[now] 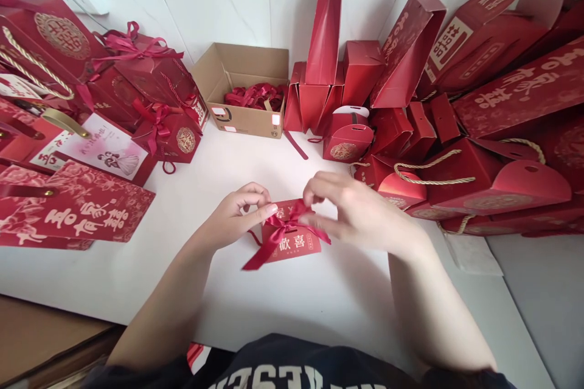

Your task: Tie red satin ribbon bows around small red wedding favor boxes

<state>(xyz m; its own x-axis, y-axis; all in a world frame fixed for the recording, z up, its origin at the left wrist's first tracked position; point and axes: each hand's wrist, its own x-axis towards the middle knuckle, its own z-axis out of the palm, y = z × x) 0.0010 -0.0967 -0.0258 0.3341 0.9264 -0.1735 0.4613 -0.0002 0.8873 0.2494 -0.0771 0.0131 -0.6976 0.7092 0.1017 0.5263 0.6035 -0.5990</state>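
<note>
A small red gift box point(298, 245) with gold Chinese characters lies on the white table in front of me. A dark red satin ribbon point(260, 255) is tied in a bow across it, one tail hanging toward me on the left. My left hand point(241, 213) pinches the bow's left side between thumb and fingers. On the other side, my right hand point(351, 209) has its curled fingers and thumb around the bow's right loop. The fingers hide part of the bow and the box's far corners.
Behind stands an open cardboard box point(246, 124) holding red ribbons. Red bags and boxes crowd the right, including a rope-handled box point(497, 176). At left are a flowered red bag point(100, 206) and a bow-tied box point(168, 134). A loose ribbon piece point(296, 144) lies behind my hands.
</note>
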